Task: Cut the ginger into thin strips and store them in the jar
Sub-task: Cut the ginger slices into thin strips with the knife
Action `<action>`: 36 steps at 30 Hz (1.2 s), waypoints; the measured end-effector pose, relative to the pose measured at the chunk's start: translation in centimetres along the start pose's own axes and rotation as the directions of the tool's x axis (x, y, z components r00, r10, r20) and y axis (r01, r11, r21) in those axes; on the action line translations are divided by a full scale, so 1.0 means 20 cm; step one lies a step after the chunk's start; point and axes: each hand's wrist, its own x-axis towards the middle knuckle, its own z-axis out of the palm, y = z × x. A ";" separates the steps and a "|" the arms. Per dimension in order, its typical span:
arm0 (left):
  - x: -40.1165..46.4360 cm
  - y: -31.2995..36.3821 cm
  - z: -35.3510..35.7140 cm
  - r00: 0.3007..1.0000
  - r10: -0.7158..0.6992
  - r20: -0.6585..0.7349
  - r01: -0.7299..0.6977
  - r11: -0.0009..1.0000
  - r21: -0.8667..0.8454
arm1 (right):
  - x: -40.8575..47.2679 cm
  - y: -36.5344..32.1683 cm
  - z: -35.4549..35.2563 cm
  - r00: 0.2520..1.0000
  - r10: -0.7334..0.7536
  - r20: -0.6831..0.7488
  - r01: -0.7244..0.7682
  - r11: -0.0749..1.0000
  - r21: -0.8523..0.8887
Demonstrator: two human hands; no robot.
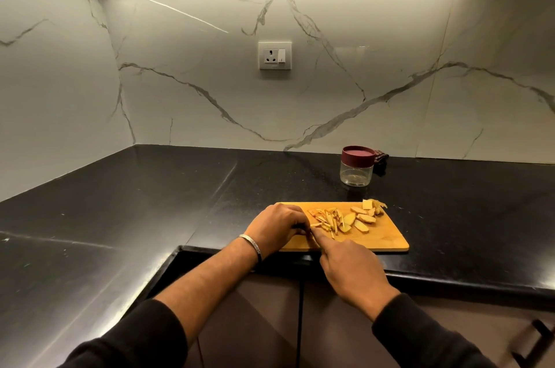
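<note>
On the cutting board point(387, 240), both hands: left point(276, 225) pinches ginger point(326, 222), right point(351, 265) grips a knife

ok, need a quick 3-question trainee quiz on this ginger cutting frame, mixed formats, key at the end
1. True or false: the jar already has its maroon lid off.
2. Multiple choice: where do the uncut ginger slices lie relative to the cut strips on the cutting board?
A. to the left
B. to the right
C. off the board, on the counter
3. Short answer: which hand wears the bracelet?

Key:
1. False. The lid is on, and the jar looks empty.
2. B.
3. The left hand, which rests on the board by the strips; the right hand works next to it.
</note>
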 end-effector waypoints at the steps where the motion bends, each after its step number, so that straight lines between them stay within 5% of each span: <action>1: 0.00 0.00 0.00 1.000 -0.004 -0.007 0.004 1.000 0.000 | -0.01 0.00 0.00 1.000 0.001 0.001 -0.001 1.000 0.002; 17: -0.02 0.00 0.03 0.995 -0.086 -0.046 0.083 0.994 -0.066 | -0.21 0.04 -0.03 1.000 0.011 -0.013 -0.013 0.975 -0.222; 26: 0.03 0.00 0.02 0.992 -0.033 0.120 0.025 0.997 0.067 | -0.20 0.04 0.00 1.000 0.018 -0.016 -0.021 0.981 -0.192; 36: -0.05 -0.02 0.07 0.992 -0.056 -0.109 0.051 0.998 -0.047 | -0.20 0.05 -0.01 0.996 0.081 -0.030 -0.080 0.996 0.038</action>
